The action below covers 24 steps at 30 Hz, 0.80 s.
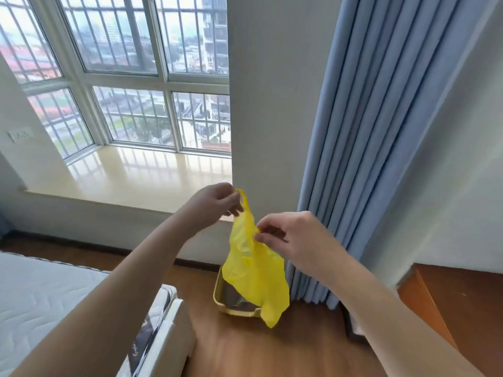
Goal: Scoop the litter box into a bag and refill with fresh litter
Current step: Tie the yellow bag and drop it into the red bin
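Two hands hold a thin yellow plastic bag (253, 270) up in the air, above and in front of a beige litter box (221, 300) that sits on the wooden floor (266, 346) below. The left hand (215, 204) pinches one handle loop at the bag's top, fingers curled around it. The right hand (294, 238) pinches the bag's upper edge just beside, thumb and fingertips closed on the film. The bag hangs limp between them, its lower corner dangling over the near right corner of the litter box and hiding part of it. Inside the box something dark shows, probably litter, though the view is too blurred to say.

Behind the box stands a white wall pillar (261, 104), with a long blue curtain (367, 131) falling to the floor on the right. To the left a cream window sill (122, 178) runs below a barred bay window (130, 77). A white quilted mattress (40, 303) fills the lower left corner, and an orange-brown wooden cabinet (457, 303) sits at the right edge.
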Available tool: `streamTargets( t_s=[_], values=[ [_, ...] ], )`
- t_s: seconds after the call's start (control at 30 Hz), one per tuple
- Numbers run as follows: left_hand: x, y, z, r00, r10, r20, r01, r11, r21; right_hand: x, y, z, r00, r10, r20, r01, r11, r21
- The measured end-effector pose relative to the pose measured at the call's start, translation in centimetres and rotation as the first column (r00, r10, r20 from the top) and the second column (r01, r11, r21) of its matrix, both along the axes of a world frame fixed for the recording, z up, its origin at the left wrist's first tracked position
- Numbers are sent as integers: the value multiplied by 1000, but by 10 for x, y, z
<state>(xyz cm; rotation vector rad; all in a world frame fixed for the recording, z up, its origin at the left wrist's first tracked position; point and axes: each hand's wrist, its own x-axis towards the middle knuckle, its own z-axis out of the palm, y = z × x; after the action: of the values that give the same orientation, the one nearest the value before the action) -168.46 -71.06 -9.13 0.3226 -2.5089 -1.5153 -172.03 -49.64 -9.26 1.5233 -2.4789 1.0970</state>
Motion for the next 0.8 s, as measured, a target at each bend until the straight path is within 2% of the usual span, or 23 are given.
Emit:
streamTargets(
  t_s=[0.07, 0.13, 0.23, 0.3, 0.33, 0.4, 0.5, 0.67, 0.73, 0.77, 0.8],
  values=[
    [4, 23, 4, 996, -78, -52, 86, 977, 194, 6, 1, 11, 998, 18, -52, -24, 994, -110],
    [12, 47, 10, 991, -75, -110, 109, 932, 347, 11, 0, 24, 993, -32, -110, 4, 970, -244],
    [25, 76, 25, 984, -95, -149, 165, 790, 591, 15, 1, 46, 979, -159, -129, 97, 915, -392],
    [35, 86, 37, 983, -119, -138, 180, 754, 632, 13, 7, 59, 976, -207, -65, 164, 899, -406],
    [39, 88, 42, 984, -112, -140, 175, 769, 615, 12, 11, 65, 978, -209, 9, 195, 894, -404],
    [48, 90, 54, 975, -104, -195, 193, 829, 525, 10, 19, 71, 967, -188, 174, 245, 877, -414],
    [62, 90, 73, 942, -194, -276, 277, 910, 308, 16, 24, 66, 938, -189, 292, 301, 860, -412],
    [89, 91, 97, 918, -352, -185, 372, 924, 89, 50, 23, 55, 768, 19, 641, 292, 879, -377],
    [102, 86, 101, 925, -345, -159, 326, 936, -135, 64, 21, 55, 754, 66, 653, 274, 872, -405],
    [109, 82, 102, 926, -342, -162, 280, 907, -314, 70, 20, 54, 768, 73, 636, 263, 869, -418],
    [116, 77, 102, 921, -344, -185, 213, 840, -500, 76, 19, 53, 779, 64, 624, 263, 870, -417]
  ],
)
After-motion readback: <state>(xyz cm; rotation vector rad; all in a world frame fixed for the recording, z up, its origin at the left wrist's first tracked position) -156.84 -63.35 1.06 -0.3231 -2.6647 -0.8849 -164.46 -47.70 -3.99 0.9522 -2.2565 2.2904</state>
